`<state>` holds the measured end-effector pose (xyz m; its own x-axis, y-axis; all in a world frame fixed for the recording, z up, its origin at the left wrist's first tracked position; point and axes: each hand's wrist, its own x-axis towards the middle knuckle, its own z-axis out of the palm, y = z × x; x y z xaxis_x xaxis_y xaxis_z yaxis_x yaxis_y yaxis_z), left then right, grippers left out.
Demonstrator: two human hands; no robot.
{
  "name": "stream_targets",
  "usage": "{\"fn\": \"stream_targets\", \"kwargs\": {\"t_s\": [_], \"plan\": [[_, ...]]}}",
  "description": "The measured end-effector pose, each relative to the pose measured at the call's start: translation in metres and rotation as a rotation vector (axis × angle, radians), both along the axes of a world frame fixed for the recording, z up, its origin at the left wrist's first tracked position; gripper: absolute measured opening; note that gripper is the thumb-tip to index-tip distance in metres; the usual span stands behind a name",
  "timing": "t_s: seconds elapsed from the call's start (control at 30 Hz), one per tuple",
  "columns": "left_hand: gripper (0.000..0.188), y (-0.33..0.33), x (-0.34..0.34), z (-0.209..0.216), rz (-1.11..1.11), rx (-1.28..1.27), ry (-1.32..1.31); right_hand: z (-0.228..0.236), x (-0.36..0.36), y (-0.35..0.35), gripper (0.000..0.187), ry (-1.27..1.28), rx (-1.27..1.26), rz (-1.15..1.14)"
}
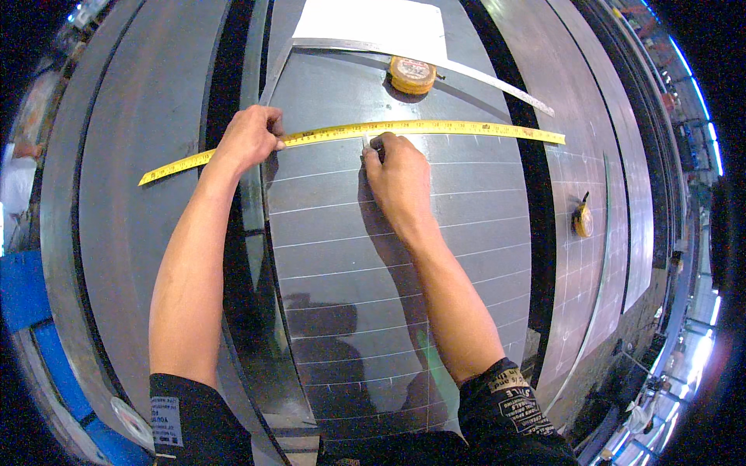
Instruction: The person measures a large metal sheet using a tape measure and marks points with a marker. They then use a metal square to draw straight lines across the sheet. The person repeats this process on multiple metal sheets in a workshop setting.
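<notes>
A yellow measuring tape strip [435,128] lies crosswise over the grey steel plate [474,210], its ends reaching past both plate edges. At the plate's left edge my left hand [249,140] pinches the strip between thumb and fingers. My right hand [400,175] is closed around a small white marking chalk [366,142], whose tip is at the strip's lower edge near the middle. Several thin white lines run across the plate below the tape. Beyond the strip, a yellow tape measure [413,75] sits beside a metal carpenter's square [474,74].
A white sheet [369,19] lies at the far end. Dark gaps [538,194] separate this plate from the neighbouring ones. On the right plate, marked with a grid, rests a second yellow tape measure [583,220] and a long thin strip [597,307]. Blue panels [58,357] stand at lower left.
</notes>
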<state>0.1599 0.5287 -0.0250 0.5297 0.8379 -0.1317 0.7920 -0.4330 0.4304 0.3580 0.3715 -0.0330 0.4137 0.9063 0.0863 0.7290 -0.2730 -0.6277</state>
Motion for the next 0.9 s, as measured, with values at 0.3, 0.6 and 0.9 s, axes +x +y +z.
{"fn": "stream_targets", "kwargs": {"t_s": [0.3, 0.6, 0.9], "plan": [[0.019, 0.0, 0.0, -0.001, -0.001, -0.016, -0.027, 0.0, -0.004, 0.0, 0.018, -0.029, 0.038, 0.019], [0.021, 0.001, -0.007, -0.004, 0.009, -0.029, -0.028, 0.09, 0.002, -0.038, 0.015, -0.277, -0.37, 0.141], [0.021, 0.001, -0.002, 0.0, 0.029, -0.048, 0.003, 0.046, -0.002, -0.043, 0.018, -0.168, -0.183, 0.141]]}}
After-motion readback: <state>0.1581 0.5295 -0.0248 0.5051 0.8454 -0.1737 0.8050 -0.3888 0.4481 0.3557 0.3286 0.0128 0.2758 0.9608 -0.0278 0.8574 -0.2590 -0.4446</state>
